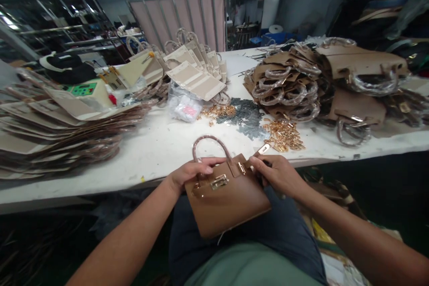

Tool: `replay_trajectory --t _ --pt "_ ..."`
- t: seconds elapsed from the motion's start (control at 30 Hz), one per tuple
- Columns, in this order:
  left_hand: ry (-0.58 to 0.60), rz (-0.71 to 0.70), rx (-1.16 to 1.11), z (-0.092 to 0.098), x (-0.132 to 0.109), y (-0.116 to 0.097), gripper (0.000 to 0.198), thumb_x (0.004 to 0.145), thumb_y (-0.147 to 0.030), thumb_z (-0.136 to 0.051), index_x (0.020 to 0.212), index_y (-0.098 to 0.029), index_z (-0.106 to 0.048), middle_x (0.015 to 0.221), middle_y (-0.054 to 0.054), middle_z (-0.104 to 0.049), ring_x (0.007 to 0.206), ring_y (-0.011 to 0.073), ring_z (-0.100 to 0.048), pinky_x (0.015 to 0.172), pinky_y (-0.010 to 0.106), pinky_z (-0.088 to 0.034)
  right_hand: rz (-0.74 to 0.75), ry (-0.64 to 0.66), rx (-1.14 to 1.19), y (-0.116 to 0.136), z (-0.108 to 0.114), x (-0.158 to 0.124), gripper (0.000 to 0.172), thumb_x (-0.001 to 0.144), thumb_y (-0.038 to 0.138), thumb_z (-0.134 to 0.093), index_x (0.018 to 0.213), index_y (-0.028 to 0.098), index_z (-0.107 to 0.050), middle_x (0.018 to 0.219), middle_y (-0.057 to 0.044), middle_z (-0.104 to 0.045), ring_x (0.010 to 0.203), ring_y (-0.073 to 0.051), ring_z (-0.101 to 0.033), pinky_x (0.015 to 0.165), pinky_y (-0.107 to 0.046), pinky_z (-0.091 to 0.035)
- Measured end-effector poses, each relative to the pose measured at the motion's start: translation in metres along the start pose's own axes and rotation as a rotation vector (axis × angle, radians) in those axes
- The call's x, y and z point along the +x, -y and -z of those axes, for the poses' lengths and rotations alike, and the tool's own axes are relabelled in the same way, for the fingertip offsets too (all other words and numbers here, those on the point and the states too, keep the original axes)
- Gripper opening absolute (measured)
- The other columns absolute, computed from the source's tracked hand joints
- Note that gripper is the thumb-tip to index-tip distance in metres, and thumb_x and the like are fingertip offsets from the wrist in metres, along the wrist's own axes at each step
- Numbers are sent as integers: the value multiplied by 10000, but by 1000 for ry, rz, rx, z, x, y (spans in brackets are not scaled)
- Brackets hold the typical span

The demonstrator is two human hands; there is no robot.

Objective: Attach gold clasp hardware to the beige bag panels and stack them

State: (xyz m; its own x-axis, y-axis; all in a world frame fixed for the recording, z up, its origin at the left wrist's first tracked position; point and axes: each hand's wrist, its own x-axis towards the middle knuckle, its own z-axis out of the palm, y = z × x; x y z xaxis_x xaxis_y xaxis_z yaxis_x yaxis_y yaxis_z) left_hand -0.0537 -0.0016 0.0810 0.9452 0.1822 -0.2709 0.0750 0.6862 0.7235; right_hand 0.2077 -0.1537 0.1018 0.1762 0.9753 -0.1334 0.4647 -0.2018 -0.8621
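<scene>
A brown handbag panel rests tilted on my lap against the table's front edge. It has gold metal fittings and a curved handle wrapped in clear film. My left hand grips its upper left edge, thumb in front and fingers behind. At the upper right, my right hand pinches a short strap tipped by a slotted gold plate. Something dark shows within the right hand's curled fingers; its kind is not clear.
Beyond the panel lie gold fittings and dark grey small pieces on the white table. Stacked bag panels stand left, with more handled brown panels right. A clear plastic bag sits mid-table.
</scene>
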Motion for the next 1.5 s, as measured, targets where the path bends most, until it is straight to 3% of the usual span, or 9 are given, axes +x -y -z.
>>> replay_trajectory --t 0.23,0.4,0.6,0.7,0.83,1.0,1.13,1.3,1.5 --pt "-67 46 1 24 7 1 548 836 -196 -667 1371 -80 -673 1278 160 -761 1070 273 -756 950 361 -555 -96 -37 4 -19 -12 11 618 972 728 -504 715 196 -685 497 -20 -620 519 -181 -592 563 -274 -391" --pt "-148 77 15 39 17 0 489 842 -228 -686 1308 -83 -712 1208 159 -786 1005 263 -769 905 351 -570 -227 47 442 -35 -35 14 599 922 742 -596 685 194 -652 444 -13 -568 421 -157 -493 495 -265 -363" --pt "-430 26 50 51 17 -3 620 901 -610 -691 1241 -92 -720 1050 161 -803 882 264 -763 827 383 -602 -277 -122 628 -53 -47 31 536 853 619 -721 549 205 -570 413 -11 -516 402 -136 -444 466 -259 -373" --pt "-526 -151 207 44 7 3 812 813 -680 -778 1380 -118 -634 1264 187 -747 1074 305 -732 906 389 -581 -337 -207 668 -58 -44 44 465 817 600 -740 619 205 -594 420 -4 -519 404 -148 -447 444 -258 -370" --pt "-772 -330 803 32 6 20 1018 686 -453 -939 1556 -196 -476 1490 167 -597 1309 347 -606 1083 454 -506 -378 -247 705 -55 -42 60 394 826 542 -733 670 209 -593 431 5 -515 398 -153 -446 421 -260 -372" --pt "-1119 -454 1513 38 26 40 453 857 -369 -798 1272 -218 -693 1338 126 -643 1280 312 -569 1122 502 -473 -401 -109 674 -52 -44 71 379 882 525 -682 687 212 -594 432 16 -502 390 -159 -456 420 -277 -427" --pt "-1083 -466 1642 50 36 43 151 916 -297 -724 1039 -211 -713 1116 82 -711 1095 270 -609 1020 450 -509 -409 -59 571 -57 -39 77 413 907 532 -668 685 187 -626 432 10 -509 377 -154 -465 410 -271 -438" --pt "-1053 -530 1660 51 31 37 67 899 -236 -702 869 -216 -646 922 53 -685 947 248 -598 889 394 -499 -409 -37 487 -51 -33 82 354 905 479 -688 742 167 -657 470 -14 -568 368 -151 -482 391 -259 -423" --pt "-1073 -444 1658 56 25 37 124 954 -302 -666 874 -212 -634 898 55 -681 931 253 -598 870 400 -475 -444 8 402 -45 -33 89 372 956 474 -617 769 158 -679 486 -31 -594 364 -157 -482 382 -264 -418"
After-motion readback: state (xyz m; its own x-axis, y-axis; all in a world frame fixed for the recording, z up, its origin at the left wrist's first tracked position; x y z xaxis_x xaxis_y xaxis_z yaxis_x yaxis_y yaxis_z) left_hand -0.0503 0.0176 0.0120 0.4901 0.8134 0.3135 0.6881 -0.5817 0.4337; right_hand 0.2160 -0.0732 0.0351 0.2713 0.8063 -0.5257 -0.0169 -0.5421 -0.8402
